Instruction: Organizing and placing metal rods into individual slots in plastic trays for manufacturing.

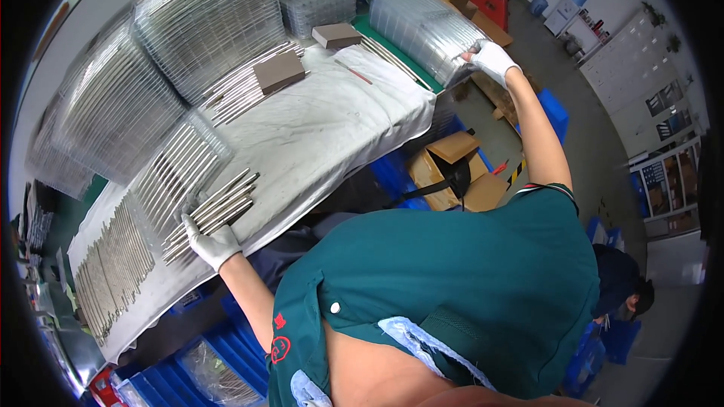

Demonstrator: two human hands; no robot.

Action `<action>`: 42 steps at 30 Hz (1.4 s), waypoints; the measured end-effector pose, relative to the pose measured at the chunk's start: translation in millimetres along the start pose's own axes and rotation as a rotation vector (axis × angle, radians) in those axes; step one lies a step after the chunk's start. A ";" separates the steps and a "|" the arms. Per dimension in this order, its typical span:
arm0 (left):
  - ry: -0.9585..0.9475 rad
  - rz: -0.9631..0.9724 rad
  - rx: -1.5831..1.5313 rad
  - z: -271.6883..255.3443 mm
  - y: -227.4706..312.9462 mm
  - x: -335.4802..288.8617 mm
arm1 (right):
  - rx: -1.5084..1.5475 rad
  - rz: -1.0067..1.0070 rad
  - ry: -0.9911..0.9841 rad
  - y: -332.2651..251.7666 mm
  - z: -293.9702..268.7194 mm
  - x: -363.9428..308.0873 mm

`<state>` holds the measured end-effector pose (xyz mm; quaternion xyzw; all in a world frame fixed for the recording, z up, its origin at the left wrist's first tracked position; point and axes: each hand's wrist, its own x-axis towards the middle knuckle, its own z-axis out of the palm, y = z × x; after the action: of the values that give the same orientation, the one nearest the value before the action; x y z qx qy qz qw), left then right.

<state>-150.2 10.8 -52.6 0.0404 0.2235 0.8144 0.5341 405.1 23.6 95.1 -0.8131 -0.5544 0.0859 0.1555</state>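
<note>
My left hand (213, 246), in a white glove, is closed round a bundle of thin metal rods (230, 202) above the white cloth. Under and beside the bundle lies a clear plastic tray (181, 152) with more rods in its grooves. At the far right end of the table, my right hand (492, 61), gloved too, reaches out and grips the corner of a stack of clear plastic trays (418, 26). Some of its fingers are hidden behind that corner. Left of the tray lies a wide row of short rods (113, 267).
Tall stacks of clear trays (207, 19) line the table's back. Two grey-brown blocks (279, 72) rest among loose rods on the white cloth (332, 117). A cardboard box (452, 169) and blue crates (226, 347) are below. Another person (622, 286) bends at the far right.
</note>
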 end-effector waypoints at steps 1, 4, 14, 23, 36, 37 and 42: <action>-0.001 0.000 -0.005 0.4 -0.8 -0.8 | 0.090 -0.002 -0.018 3.0 1.2 2.6; -0.008 0.063 0.016 -0.5 -1.7 -1.2 | 0.249 -0.023 0.016 3.5 0.1 0.8; 0.011 0.052 -0.038 -0.7 -2.4 -3.3 | 0.499 -0.383 0.637 -63.7 -87.5 1.6; 0.102 0.039 -0.108 16.2 -11.3 -20.9 | 1.094 -0.628 0.024 -221.4 23.9 -0.8; 0.257 0.092 -0.109 16.4 -4.9 -41.8 | 0.087 -1.085 -0.300 -439.5 187.4 -21.2; 0.241 0.079 -0.106 15.6 -5.6 -41.5 | 0.182 -1.221 -0.339 -434.0 187.3 -40.3; 0.231 0.061 -0.128 26.9 -4.8 -44.4 | 0.029 -1.728 -0.240 -430.2 230.7 -89.9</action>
<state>-119.0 -18.4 -22.8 -0.0812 0.2297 0.8422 0.4810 -76.6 121.4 25.7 -0.0912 -0.9884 0.0300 0.1173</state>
